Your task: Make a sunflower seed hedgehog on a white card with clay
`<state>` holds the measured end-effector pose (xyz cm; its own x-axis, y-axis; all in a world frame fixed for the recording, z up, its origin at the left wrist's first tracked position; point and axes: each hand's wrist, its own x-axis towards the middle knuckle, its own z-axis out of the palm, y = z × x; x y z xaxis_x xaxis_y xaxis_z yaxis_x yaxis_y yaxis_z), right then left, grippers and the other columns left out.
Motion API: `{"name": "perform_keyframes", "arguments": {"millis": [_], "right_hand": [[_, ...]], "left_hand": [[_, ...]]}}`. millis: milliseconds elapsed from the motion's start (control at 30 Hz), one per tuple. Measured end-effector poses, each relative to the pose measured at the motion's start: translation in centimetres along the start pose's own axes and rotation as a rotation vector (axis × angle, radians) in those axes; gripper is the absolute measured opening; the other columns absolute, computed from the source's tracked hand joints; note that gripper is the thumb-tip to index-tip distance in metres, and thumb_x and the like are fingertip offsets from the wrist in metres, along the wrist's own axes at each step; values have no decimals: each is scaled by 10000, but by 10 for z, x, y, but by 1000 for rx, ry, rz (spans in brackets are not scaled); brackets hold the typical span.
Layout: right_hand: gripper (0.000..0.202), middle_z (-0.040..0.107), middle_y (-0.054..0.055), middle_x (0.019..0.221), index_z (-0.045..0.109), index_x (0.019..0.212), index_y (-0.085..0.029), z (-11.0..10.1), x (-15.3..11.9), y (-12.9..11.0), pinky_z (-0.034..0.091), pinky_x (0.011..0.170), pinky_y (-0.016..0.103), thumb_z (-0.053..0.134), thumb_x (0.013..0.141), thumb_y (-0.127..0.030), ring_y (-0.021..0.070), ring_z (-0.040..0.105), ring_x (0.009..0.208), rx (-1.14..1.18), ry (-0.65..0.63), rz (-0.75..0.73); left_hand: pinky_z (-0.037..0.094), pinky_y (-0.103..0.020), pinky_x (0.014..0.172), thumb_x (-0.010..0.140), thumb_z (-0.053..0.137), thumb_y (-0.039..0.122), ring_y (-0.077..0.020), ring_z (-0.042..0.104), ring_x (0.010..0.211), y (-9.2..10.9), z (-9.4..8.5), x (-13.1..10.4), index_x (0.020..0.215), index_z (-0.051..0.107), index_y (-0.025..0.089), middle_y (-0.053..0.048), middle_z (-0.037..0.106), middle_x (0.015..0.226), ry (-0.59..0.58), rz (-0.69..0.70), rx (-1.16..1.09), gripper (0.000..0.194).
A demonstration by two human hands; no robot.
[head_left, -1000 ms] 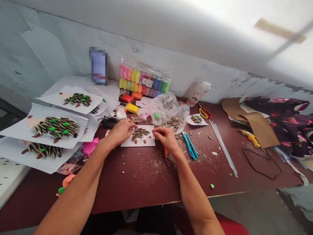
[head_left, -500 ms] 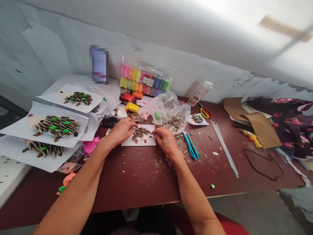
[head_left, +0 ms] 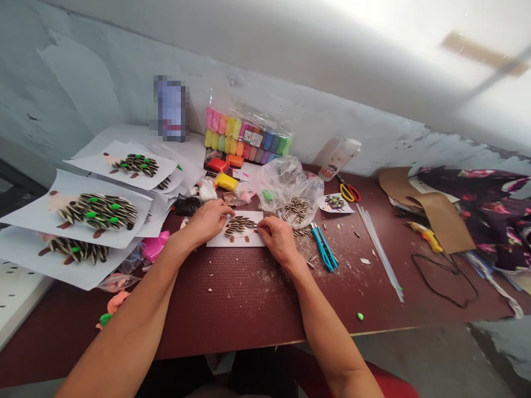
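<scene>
A small white card (head_left: 215,241) lies flat on the table between my hands, bearing a hedgehog shape covered in striped sunflower seeds (head_left: 239,225) with brown feet below. My left hand (head_left: 211,220) rests over the card's upper left edge, fingers bent together and holding it. At the card's right side, the thumb and fingertips of my right hand (head_left: 277,236) are pinched beside the seeds; whatever sits between them is too small to make out. Just beyond that hand, a pile of loose sunflower seeds (head_left: 296,210) spills from a clear plastic bag (head_left: 286,174).
Larger finished hedgehog sheets (head_left: 37,198) are stacked at left. A pack of coloured clay (head_left: 249,135) leans on the wall. Right of my hands are a blue utility knife (head_left: 323,247), scissors (head_left: 350,192), clear glue sticks (head_left: 380,254), a bottle (head_left: 340,159) and a yellow glue gun (head_left: 429,236).
Both hands keep nearly the same place on the card. The right fingertips have shifted very slightly at its right side; the whole view has moved a little.
</scene>
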<state>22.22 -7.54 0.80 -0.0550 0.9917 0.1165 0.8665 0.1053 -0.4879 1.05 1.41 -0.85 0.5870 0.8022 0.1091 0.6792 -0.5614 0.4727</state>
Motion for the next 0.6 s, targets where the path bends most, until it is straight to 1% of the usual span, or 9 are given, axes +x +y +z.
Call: {"name": "perform_keyframes", "arguments": {"millis": [167,300,400,600], "right_hand": [[127,646,15,806,689,842,-187,1,-1,-1,367,683,225,583,887,-135,139,562,737,5,7,-6],[152,621,11,776,687,808,-189,3,-1,-2,342,658,226,575,896,-138,135,532,707,-31,14,-24],[176,600,10,752,683,790,-186,5,0,-1,330,652,227,561,908,-139,132,515,693,-54,22,-46],[196,595,16,762,685,811,-186,8,2,0,330,662,228,537,936,-161,136,516,708,-98,-8,-56]], "left_hand": [[482,-374,888,823,475,93,-237,613,963,-2,1,1,989,768,180,-99,678,966,-1,4,-6,348],[485,-372,889,821,475,106,-238,615,968,-2,2,1,988,771,196,-90,681,967,0,1,-7,351],[485,-365,890,831,466,112,-237,615,966,-2,2,1,991,771,188,-94,678,968,0,-2,2,352],[475,-360,899,835,463,111,-233,611,974,-3,3,1,1006,766,183,-94,671,978,-8,-5,8,355]]}}
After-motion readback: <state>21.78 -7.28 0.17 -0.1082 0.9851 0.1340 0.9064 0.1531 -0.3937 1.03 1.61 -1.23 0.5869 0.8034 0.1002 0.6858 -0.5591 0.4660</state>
